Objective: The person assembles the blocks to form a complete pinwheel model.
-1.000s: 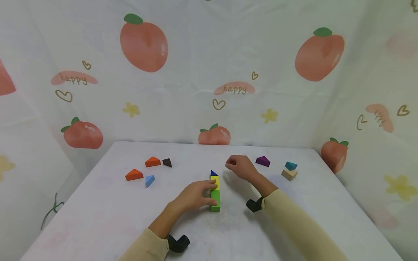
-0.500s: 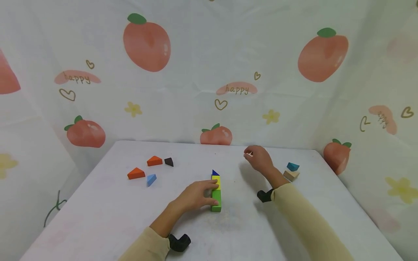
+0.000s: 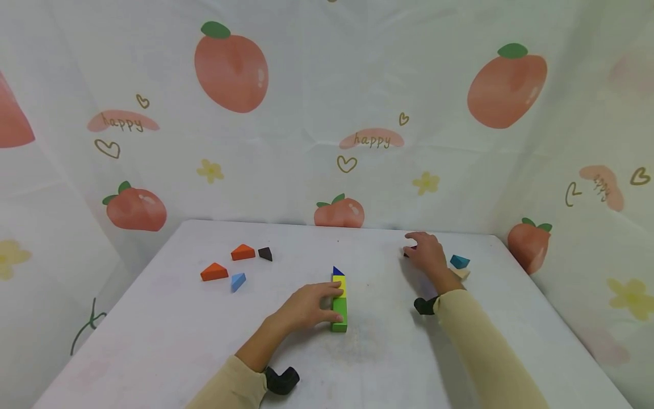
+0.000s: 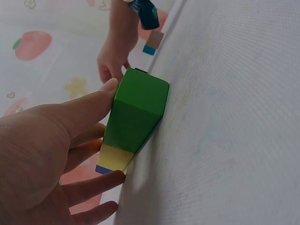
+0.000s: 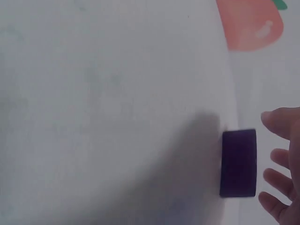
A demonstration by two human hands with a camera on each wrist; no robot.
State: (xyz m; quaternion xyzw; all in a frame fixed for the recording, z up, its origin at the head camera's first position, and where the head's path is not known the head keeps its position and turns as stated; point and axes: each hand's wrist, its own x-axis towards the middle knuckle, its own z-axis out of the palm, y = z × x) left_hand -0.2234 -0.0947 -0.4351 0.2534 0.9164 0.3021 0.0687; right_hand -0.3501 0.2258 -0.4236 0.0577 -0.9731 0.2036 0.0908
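Head, left hand (image 3: pixel 305 307): fingers loosely extended, touching the green rectangular block (image 3: pixel 340 307) and yellow block (image 3: pixel 339 278) midway between the tabletop's (image 3: pixel 378 363) side edges.
Head, right hand (image 3: pixel 430 254): near the far edge.
Left wrist, thumb: against green.
Right wrist, dark purple rectangular-faced block (image 5: pixel 239 163): beside parted fingertips, ungripped.

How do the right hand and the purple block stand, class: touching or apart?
Apart: the right wrist view shows a narrow pale gap between the visible fingertips of the right hand and the purple block.
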